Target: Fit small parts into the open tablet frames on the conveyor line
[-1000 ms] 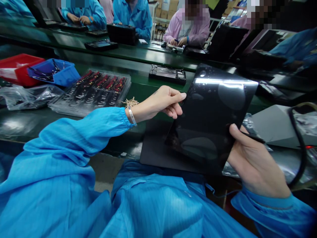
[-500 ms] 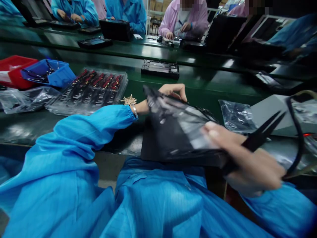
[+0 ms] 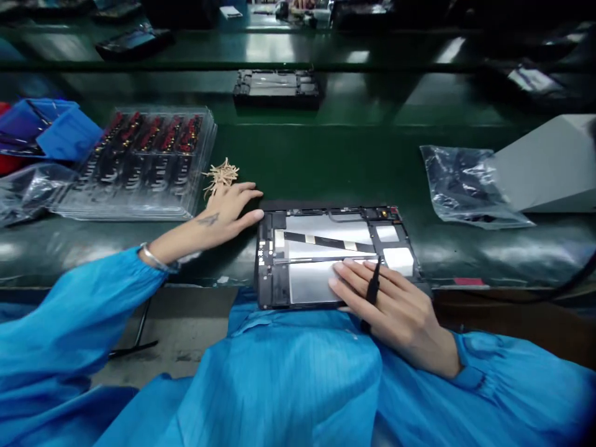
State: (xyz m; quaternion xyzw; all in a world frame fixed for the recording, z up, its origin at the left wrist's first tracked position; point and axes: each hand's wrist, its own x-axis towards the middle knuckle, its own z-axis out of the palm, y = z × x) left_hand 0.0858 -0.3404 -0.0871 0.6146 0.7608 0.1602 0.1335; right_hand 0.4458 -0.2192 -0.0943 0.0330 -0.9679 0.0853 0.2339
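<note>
An opened tablet point(image 3: 311, 292) lies at the bench's front edge, its inner side up, with silver battery panels and a dark flat ribbon cable point(image 3: 326, 241) slanting across them. My right hand point(image 3: 395, 307) rests on its lower right part, fingers stretched over the silver panel. Black tweezers point(image 3: 373, 288) are held between those fingers, partly hidden by them. At the tablet's upper left corner is my left hand point(image 3: 228, 214), fingers spread and holding nothing, its thumb at the corner. Just beyond it sits a small pile of tan strips point(image 3: 223, 172).
Stacked clear trays point(image 3: 198, 180) with red and black parts stand left, beside a blue bin point(image 3: 69, 130) and a plastic bag point(image 3: 35, 186). Another device point(image 3: 277, 87) lies farther back. Right are a clear bag point(image 3: 465, 186) and a grey box point(image 3: 549, 164).
The tablet, tilted up and blurred before, now lies flat. My left hand has come from behind it to its left corner. My right hand has moved left onto it, tweezers still held. The view tipped downward.
</note>
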